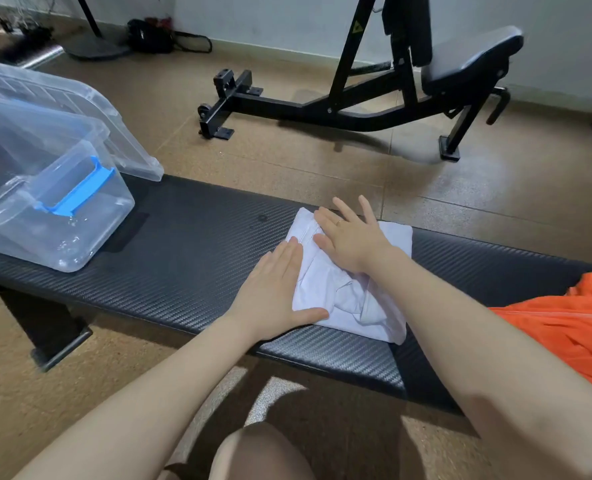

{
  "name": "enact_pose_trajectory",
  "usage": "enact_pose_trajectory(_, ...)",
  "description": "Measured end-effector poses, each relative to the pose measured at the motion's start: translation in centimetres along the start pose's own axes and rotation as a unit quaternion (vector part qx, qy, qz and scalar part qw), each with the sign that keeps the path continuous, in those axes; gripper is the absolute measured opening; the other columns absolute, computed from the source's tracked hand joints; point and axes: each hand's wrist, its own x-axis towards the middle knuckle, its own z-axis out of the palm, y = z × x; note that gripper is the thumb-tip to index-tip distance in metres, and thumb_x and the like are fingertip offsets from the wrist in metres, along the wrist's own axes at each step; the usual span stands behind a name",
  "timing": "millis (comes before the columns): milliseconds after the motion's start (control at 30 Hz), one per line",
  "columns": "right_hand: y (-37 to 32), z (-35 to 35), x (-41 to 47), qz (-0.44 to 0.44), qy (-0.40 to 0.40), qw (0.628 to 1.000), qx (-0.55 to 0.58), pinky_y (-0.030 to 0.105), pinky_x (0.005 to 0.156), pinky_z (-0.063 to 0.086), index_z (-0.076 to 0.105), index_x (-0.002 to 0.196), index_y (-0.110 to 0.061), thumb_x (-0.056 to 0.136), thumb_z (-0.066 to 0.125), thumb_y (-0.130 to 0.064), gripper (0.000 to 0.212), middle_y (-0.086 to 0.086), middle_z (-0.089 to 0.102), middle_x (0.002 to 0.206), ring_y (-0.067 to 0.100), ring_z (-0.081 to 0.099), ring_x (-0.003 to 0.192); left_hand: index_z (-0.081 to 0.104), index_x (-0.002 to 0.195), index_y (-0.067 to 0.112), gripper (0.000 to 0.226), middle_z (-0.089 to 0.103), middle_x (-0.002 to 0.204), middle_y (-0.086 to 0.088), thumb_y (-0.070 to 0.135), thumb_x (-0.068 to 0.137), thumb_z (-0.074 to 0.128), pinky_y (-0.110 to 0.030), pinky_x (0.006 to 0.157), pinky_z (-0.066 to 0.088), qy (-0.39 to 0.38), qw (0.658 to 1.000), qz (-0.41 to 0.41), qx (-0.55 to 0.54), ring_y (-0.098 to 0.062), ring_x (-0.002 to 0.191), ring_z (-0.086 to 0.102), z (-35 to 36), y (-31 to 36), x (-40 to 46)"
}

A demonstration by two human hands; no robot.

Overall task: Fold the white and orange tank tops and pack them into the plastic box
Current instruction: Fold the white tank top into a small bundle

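The white tank top (346,299) lies folded into a small packet on the black bench (190,244). My left hand (273,292) rests flat against the packet's left edge, thumb on its near corner. My right hand (350,237) lies flat on top of it, fingers spread, a ring on one finger. The orange tank top (571,327) lies unfolded at the bench's right end, partly out of frame. The clear plastic box (7,220) with a blue latch (83,190) stands open and empty on the bench's left end.
The box's clear lid (90,109) leans behind the box. A black weight bench (391,98) stands on the brown floor beyond. A black bag (149,36) and cables sit by the far wall. My knee (259,452) is below the bench's near edge.
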Motion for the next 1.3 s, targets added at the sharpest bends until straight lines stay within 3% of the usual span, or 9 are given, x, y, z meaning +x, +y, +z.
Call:
enact_pose_trajectory(133, 0.1, -1.9, 0.2, -0.001, -0.026, 1.000, 0.011, 0.044, 0.116, -0.010, 0.012, 0.149, -0.022, 0.100, 0.016, -0.042, 0.053, 0.000, 0.003, 0.160, 0.018, -0.008, 0.146, -0.006, 0.148, 0.008, 0.119, -0.005, 0.158, -0.006, 0.085, 0.059, 0.016, -0.032, 0.117, 0.001, 0.003, 1.000, -0.004, -0.005, -0.019, 0.146, -0.004, -0.3, -0.9, 0.6)
enact_pose_trajectory(233, -0.3, -1.9, -2.8, 0.025, 0.095, 0.988, 0.116, 0.041, 0.117, -0.003, 0.024, 0.147, -0.017, 0.101, 0.026, -0.033, 0.049, 0.003, 0.011, 0.159, 0.021, 0.001, 0.147, 0.004, 0.149, 0.010, 0.117, 0.007, 0.158, -0.007, 0.085, 0.062, 0.021, -0.038, 0.118, 0.013, -0.006, 1.000, -0.017, -0.011, -0.022, 0.145, 0.009, -0.9, -1.2, 0.4)
enact_pose_trajectory(333, 0.7, -0.6, -7.4, 0.186, 0.208, 0.923, 0.265, 0.041, 0.115, 0.014, 0.037, 0.140, -0.011, 0.097, 0.038, -0.019, 0.043, 0.012, 0.026, 0.153, 0.029, 0.018, 0.142, 0.023, 0.141, 0.006, 0.101, 0.029, 0.147, -0.012, 0.079, 0.072, 0.025, -0.041, 0.110, 0.026, 0.038, 0.999, -0.024, -0.020, -0.028, 0.133, 0.028, -1.6, 0.1, 0.5)
enact_pose_trajectory(467, 0.2, 0.9, -11.1, 0.332, 0.150, 0.827, 0.429, 0.040, 0.108, 0.027, 0.033, 0.140, -0.006, 0.089, 0.053, -0.015, 0.055, 0.019, 0.034, 0.143, 0.035, 0.034, 0.130, 0.013, 0.148, 0.012, 0.097, 0.010, 0.155, -0.018, 0.077, 0.078, 0.031, -0.045, 0.114, 0.018, 0.034, 0.996, -0.055, -0.068, -0.034, 0.141, 0.014, -2.0, 2.7, 1.2)
enact_pose_trajectory(733, -1.0, 0.7, -11.0, 0.404, 0.102, 0.769, 0.485, 0.040, 0.085, 0.047, 0.047, 0.117, 0.003, 0.082, 0.059, -0.018, 0.042, 0.019, 0.057, 0.116, 0.035, 0.055, 0.107, -0.002, 0.148, 0.035, 0.094, -0.017, 0.155, -0.020, 0.079, 0.074, 0.037, -0.048, 0.116, -0.006, -0.016, 0.987, -0.114, -0.113, -0.037, 0.143, -0.015, -1.8, 6.2, 2.0)
enact_pose_trajectory(967, -1.1, -0.3, -10.7, 0.405, 0.093, 0.620, 0.665, 0.048, 0.083, 0.054, 0.058, 0.099, 0.006, 0.066, 0.063, -0.006, 0.036, 0.025, 0.063, 0.106, 0.038, 0.062, 0.095, 0.001, 0.149, 0.030, 0.096, -0.020, 0.155, -0.017, 0.075, 0.075, 0.043, -0.042, 0.117, -0.007, -0.004, 0.995, -0.072, -0.063, -0.026, 0.144, -0.018, -0.5, 5.9, 2.2)
enact_pose_trajectory(1067, -1.8, -1.5, -10.7, 0.352, 0.092, 0.631, 0.685, 0.034, 0.071, 0.049, 0.054, 0.110, -0.001, 0.078, 0.056, 0.000, 0.032, 0.016, 0.061, 0.107, 0.027, 0.059, 0.092, 0.007, 0.149, 0.030, 0.091, -0.018, 0.156, -0.014, 0.068, 0.078, 0.049, -0.041, 0.117, -0.006, -0.028, 0.994, -0.052, -0.089, -0.026, 0.144, -0.016, -1.0, 5.5, 2.5)
enact_pose_trajectory(1167, -2.4, -3.0, -10.1, 0.288, 0.114, 0.689, 0.655, 0.033, 0.070, 0.047, 0.049, 0.114, -0.007, 0.079, 0.048, -0.006, 0.035, 0.008, 0.059, 0.100, 0.018, 0.057, 0.084, 0.029, 0.144, 0.027, 0.090, -0.003, 0.158, -0.010, 0.066, 0.067, 0.054, -0.041, 0.118, 0.007, -0.036, 0.979, -0.034, -0.199, -0.025, 0.146, -0.004, -2.2, 4.7, 2.7)
enact_pose_trajectory(1300, -3.6, -4.9, -8.2, 0.246, 0.159, 0.751, 0.592, 0.032, 0.067, 0.049, 0.050, 0.108, -0.006, 0.078, 0.050, -0.016, 0.032, 0.007, 0.059, 0.093, 0.022, 0.059, 0.085, 0.050, 0.127, 0.030, 0.056, 0.041, 0.145, 0.000, 0.028, 0.073, 0.061, -0.042, 0.113, 0.028, -0.052, 0.837, -0.053, -0.543, -0.017, 0.135, 0.038, -3.7, 3.4, 2.7)
